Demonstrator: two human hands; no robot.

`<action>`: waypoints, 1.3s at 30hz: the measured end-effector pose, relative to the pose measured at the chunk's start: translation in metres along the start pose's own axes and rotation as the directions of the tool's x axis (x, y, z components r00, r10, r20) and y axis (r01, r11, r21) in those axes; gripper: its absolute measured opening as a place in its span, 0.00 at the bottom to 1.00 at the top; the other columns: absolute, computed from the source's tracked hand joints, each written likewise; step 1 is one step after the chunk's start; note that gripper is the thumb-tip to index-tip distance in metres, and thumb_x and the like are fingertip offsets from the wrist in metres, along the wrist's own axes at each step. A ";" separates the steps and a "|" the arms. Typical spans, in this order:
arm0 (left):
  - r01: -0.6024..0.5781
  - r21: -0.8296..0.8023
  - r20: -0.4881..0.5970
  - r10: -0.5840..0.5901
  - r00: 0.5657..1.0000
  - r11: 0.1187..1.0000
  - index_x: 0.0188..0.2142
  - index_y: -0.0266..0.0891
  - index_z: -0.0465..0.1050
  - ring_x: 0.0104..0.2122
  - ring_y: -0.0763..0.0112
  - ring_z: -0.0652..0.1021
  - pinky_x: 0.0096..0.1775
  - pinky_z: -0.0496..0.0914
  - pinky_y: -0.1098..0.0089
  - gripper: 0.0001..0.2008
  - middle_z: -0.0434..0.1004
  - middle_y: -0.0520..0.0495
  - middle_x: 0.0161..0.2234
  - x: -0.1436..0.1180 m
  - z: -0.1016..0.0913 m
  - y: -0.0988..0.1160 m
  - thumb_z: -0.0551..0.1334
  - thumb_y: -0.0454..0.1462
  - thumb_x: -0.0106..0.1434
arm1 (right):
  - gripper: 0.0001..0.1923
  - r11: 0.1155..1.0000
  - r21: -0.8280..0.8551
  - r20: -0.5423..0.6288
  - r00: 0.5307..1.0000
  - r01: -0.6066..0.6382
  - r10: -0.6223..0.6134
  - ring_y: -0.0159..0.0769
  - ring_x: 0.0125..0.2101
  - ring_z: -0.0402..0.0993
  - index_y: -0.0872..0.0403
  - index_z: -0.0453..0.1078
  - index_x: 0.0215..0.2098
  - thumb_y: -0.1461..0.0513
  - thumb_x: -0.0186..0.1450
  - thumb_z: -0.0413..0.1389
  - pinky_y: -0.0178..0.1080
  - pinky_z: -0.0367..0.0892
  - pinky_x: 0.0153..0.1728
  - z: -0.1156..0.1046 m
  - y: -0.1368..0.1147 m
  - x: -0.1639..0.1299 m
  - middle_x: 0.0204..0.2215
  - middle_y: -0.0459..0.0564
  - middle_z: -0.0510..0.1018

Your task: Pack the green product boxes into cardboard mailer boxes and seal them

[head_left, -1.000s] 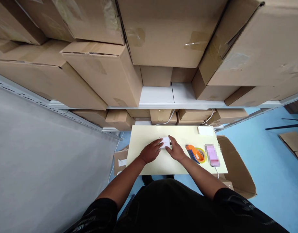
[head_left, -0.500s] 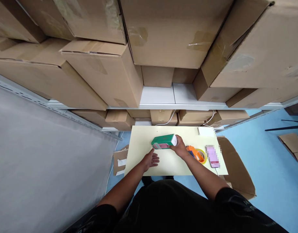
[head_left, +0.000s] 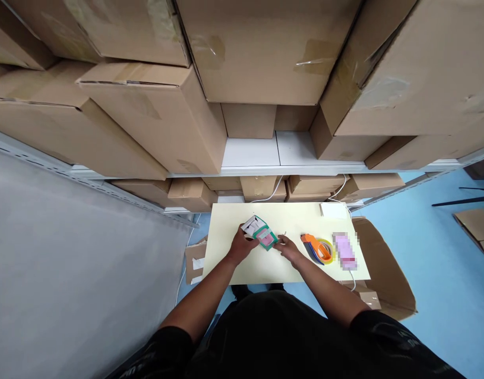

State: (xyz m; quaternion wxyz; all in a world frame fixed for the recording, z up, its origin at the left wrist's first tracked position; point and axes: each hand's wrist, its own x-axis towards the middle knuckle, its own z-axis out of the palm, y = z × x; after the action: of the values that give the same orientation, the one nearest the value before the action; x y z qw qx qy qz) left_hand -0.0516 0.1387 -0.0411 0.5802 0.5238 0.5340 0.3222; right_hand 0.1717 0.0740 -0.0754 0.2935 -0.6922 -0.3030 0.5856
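Note:
A small green box (head_left: 269,239) with a pink panel is held over the pale table (head_left: 222,268), tilted, its white end (head_left: 253,225) at the upper left. My left hand (head_left: 242,246) is closed around the left side of the box, thumb on the near edge. At the box's right end, my right hand (head_left: 288,248) has its fingers bent against the green corner; its fingertips are partly hidden. To the right of this hand lie an orange tape dispenser (head_left: 313,246) and a yellow-rimmed tape roll (head_left: 332,249).
A phone (head_left: 344,250), blurred out, lies at the table's right with a white cable. A white box (head_left: 332,210) sits at the back right corner. Shelves stacked with cardboard cartons (head_left: 265,63) rise behind the table. An open carton (head_left: 384,268) stands on the floor at right.
The box has turned, its white end swinging from the right to the upper left. My left hand, open and below the box before, has taken hold of it. My right hand has moved slightly down.

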 end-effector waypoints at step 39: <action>-0.323 0.438 -0.027 0.372 0.928 0.839 0.47 0.41 0.70 0.53 0.60 0.77 0.56 0.73 0.56 0.11 0.73 0.40 0.52 -0.041 -0.001 0.004 0.53 0.30 0.68 | 0.14 0.655 -0.470 -0.063 0.718 0.591 -0.693 0.43 0.43 0.75 0.51 0.69 0.48 0.65 0.66 0.49 0.47 0.74 0.45 0.023 -0.021 -0.043 0.48 0.55 0.74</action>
State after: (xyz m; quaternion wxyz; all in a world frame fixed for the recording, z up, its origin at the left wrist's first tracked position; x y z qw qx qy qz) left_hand -0.0606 0.1018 -0.0255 0.3527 0.7071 0.5188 0.3264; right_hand 0.1421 0.0553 -0.0356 0.3615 -0.6488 -0.6098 0.2765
